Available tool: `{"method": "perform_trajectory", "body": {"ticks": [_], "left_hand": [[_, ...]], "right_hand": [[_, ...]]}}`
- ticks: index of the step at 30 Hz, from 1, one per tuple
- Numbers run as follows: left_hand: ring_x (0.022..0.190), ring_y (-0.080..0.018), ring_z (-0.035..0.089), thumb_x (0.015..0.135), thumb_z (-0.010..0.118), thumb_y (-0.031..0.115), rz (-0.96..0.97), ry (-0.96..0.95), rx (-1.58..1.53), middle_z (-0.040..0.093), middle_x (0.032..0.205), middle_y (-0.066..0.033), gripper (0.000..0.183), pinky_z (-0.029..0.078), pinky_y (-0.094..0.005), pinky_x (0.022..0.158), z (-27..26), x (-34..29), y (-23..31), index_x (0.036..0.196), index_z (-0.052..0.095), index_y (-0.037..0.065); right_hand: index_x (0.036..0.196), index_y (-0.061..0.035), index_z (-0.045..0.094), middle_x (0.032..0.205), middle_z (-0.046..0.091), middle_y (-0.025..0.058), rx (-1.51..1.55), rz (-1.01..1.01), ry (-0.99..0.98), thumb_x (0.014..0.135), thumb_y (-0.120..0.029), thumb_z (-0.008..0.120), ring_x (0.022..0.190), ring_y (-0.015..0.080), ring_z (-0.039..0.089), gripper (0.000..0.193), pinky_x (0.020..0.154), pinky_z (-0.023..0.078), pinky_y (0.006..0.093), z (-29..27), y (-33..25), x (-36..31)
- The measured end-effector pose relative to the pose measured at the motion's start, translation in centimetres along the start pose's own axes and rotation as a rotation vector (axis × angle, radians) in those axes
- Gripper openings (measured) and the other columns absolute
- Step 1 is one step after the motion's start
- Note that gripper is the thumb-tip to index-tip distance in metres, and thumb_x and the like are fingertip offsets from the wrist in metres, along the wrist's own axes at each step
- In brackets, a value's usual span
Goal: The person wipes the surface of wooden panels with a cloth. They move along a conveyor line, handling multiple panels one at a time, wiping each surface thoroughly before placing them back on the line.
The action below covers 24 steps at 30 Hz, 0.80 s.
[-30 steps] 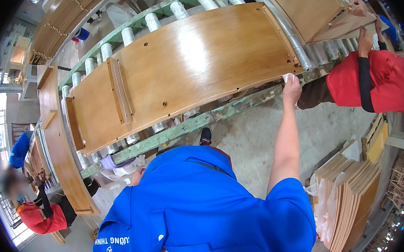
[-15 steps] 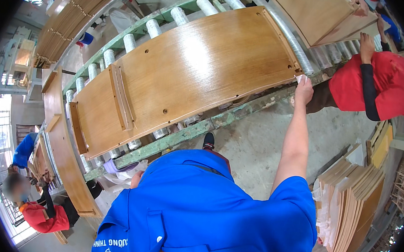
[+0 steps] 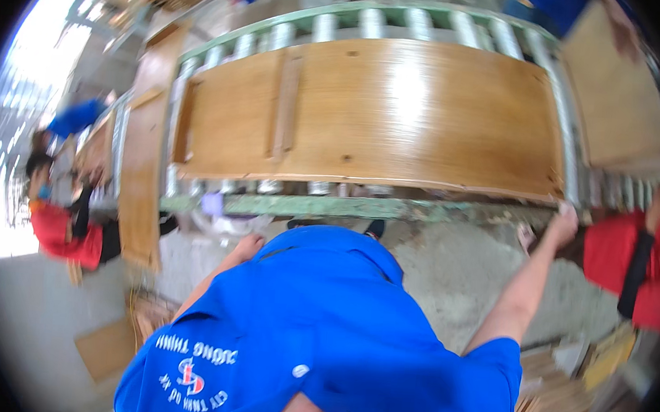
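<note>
Swung level since a second ago: panel [image 3: 367,113], earlier slanting up to the right, now lying with long axis left to right across the rollers [image 3: 373,21]; cross batten [image 3: 285,103] toward its left end, pointing near to far; right hand [image 3: 564,222] still at the near right corner, fingers closed on the panel's edge; left hand [image 3: 247,246] hanging low beside the blue shirt [image 3: 321,335], loose, gripping nothing; green rail [image 3: 391,209] just below the panel.

Grey concrete floor [image 3: 455,284], bright daylit opening [image 3: 5,145] at left.
</note>
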State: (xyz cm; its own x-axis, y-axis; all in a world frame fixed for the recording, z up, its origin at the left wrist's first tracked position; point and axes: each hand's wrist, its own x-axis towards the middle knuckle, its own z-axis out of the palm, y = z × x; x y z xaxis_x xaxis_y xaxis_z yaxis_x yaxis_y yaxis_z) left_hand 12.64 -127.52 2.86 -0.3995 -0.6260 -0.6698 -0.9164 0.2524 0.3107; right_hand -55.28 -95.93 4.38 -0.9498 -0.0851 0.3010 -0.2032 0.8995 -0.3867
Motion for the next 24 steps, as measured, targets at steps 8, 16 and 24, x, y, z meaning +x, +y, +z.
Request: {"method": "perform_trajectory", "body": {"ticks": [8, 16, 24], "left_hand": [[0.097, -0.0350, 0.055, 0.082, 0.043, 0.028, -0.104, 0.035, -0.041, 0.060, 0.101, -0.0187, 0.034, 0.043, -0.0414, 0.085, 0.6, -1.7, -2.2, 0.101, 0.060, 0.006], [0.098, -0.0346, 0.055, 0.082, 0.043, 0.030, -0.104, 0.008, -0.058, 0.059, 0.105, -0.0191, 0.036, 0.042, -0.0416, 0.086, 1.5, -0.7, -4.3, 0.102, 0.060, 0.005], [0.090, -0.0354, 0.057, 0.084, 0.043, 0.030, 0.176, -0.104, 0.053, 0.060, 0.096, -0.0189, 0.034, 0.044, -0.0417, 0.081, -1.3, 0.9, -4.6, 0.097, 0.059, 0.003]], "right_hand": [[0.112, -0.0077, 0.053, 0.057, 0.045, 0.0088, 1.290, 0.831, -0.168, 0.088, -0.023, 0.042, 0.045, 0.0188, 0.043, 0.031, 0.046, 0.035, 0.0311, 1.3, 1.3, 0.7], [0.135, 0.0016, 0.021, 0.054, 0.031, -0.0020, 2.630, 0.477, -0.511, 0.083, -0.009, 0.043, 0.043, 0.0085, 0.029, 0.057, 0.043, 0.026, 0.0224, 0.4, -6.0, -9.6], [0.117, -0.0013, 0.049, 0.069, 0.035, 0.0020, 2.442, 0.551, -1.094, 0.087, -0.015, 0.042, 0.061, 0.0129, 0.032, 0.034, 0.056, 0.029, 0.0254, -4.9, -19.9, -17.4]]}}
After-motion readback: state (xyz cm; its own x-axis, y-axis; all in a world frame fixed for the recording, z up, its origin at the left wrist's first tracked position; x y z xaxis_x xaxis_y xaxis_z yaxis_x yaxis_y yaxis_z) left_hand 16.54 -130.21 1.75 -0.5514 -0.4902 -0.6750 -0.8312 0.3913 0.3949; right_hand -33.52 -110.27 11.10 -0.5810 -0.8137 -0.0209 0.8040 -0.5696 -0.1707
